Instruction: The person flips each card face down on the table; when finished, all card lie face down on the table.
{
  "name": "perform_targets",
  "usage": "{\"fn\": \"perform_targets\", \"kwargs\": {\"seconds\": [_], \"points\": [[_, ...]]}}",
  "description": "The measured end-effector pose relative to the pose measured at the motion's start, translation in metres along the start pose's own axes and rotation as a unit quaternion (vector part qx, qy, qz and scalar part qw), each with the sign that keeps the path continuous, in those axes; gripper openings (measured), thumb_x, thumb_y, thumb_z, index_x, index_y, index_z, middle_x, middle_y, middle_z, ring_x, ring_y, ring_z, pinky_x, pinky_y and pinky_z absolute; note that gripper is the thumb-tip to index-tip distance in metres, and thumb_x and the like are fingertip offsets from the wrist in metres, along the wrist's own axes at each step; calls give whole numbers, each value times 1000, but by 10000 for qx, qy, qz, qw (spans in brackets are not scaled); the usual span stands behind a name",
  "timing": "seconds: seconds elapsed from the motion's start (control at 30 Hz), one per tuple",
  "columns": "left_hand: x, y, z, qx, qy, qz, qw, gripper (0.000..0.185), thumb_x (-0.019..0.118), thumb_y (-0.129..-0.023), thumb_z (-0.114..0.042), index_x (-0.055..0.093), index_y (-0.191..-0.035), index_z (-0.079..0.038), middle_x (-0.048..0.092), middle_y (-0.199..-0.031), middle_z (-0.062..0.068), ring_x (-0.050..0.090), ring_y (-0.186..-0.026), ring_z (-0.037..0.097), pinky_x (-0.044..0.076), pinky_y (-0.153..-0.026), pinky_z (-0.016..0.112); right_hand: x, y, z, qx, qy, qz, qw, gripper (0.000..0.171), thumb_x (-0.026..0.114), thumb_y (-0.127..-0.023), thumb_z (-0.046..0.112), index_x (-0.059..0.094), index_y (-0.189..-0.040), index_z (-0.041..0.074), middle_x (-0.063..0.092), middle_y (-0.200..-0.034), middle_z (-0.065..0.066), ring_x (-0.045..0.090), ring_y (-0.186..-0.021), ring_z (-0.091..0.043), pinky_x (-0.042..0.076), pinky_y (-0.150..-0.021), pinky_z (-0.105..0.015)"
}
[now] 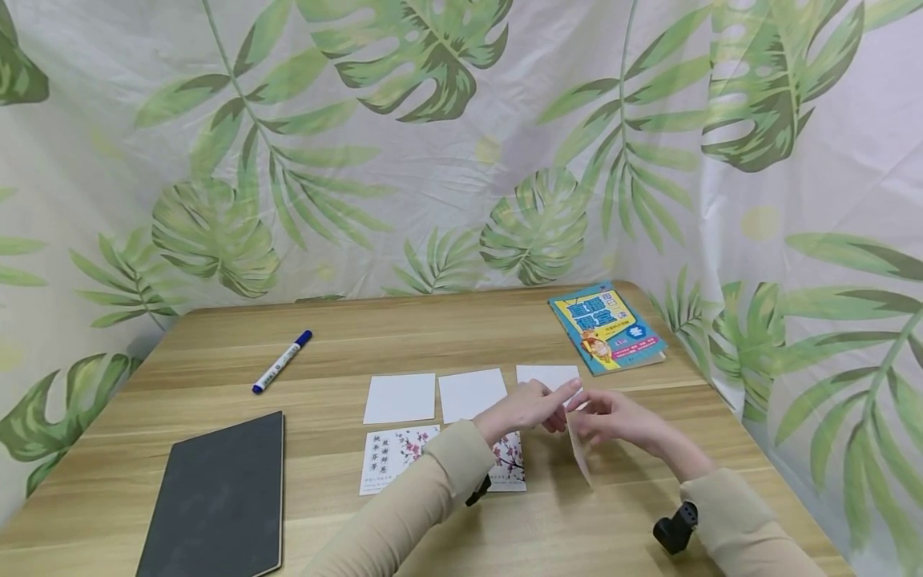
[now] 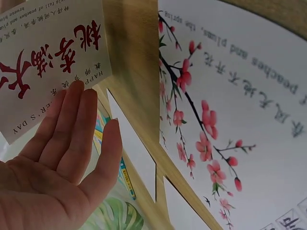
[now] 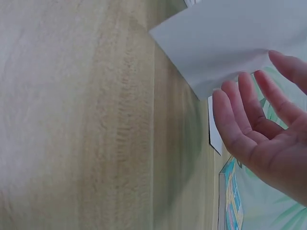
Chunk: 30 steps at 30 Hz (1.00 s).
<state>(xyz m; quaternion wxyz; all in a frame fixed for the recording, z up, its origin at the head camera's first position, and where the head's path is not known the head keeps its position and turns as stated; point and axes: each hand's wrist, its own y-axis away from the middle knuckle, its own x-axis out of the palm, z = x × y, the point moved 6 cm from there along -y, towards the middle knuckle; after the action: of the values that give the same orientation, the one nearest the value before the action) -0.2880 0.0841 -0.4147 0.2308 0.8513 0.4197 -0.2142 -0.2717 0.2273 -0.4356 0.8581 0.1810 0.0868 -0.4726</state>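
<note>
Between my hands a white greeting card [image 1: 580,458] stands on edge over the table. Its printed side, with large red characters [image 2: 50,52], faces my left hand [image 1: 528,409]. That hand's fingers [image 2: 76,129] lie against this side near the card's edge, and the thumb reaches over the top, hidden in the left wrist view. My right hand [image 1: 622,418] pinches the card by the same edge, its thumb on the blank side; its other fingers are loosely bent. Blossom-printed cards [image 1: 510,461] lie beneath my left forearm, partly covered by the sleeve.
Blank white cards [image 1: 400,398] form a row behind the printed ones. A blue and yellow book [image 1: 613,328] lies at the back right. At left are a blue-capped marker [image 1: 283,362] and a black folder [image 1: 219,497]. A leaf-patterned curtain [image 1: 433,160] hangs behind the table.
</note>
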Motion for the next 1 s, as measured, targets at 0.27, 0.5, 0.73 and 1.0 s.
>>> {"fn": "perform_targets", "kwargs": {"seconds": [0.27,0.5,0.73,1.0], "points": [[-2,-2,4,166,145,-155,9996,31,53,-94,-25,71,-93,0,68,-74,8,65,-67,21,54,-61,30,0,-1,0,-79,595,-351,9976,33,66,-87,19,56,-110,-2,59,-96,-12,54,-85,-17,55,-72,-33],[-8,-3,5,357,-295,-349,9983,19,57,-89,-9,71,-95,2,68,-82,9,49,-61,10,39,-52,18,-10,-3,2,-119,1665,-912,9817,24,73,-80,18,64,-94,1,55,-79,-3,46,-74,-16,39,-59,-21],[-8,-4,6,298,-369,-392,9981,11,65,-81,0,70,-91,2,68,-85,10,52,-68,11,45,-59,19,-15,2,-3,218,1460,-748,9862,22,71,-82,16,63,-92,-2,59,-77,-4,50,-69,-14,47,-58,-24],[1,-7,3,249,-1294,-507,9900,20,76,-72,-2,68,-90,-2,66,-85,6,51,-70,11,45,-61,19,-20,2,1,225,1811,-1066,9774,21,72,-79,7,61,-93,-4,60,-80,-7,50,-70,-15,47,-57,-25]]}}
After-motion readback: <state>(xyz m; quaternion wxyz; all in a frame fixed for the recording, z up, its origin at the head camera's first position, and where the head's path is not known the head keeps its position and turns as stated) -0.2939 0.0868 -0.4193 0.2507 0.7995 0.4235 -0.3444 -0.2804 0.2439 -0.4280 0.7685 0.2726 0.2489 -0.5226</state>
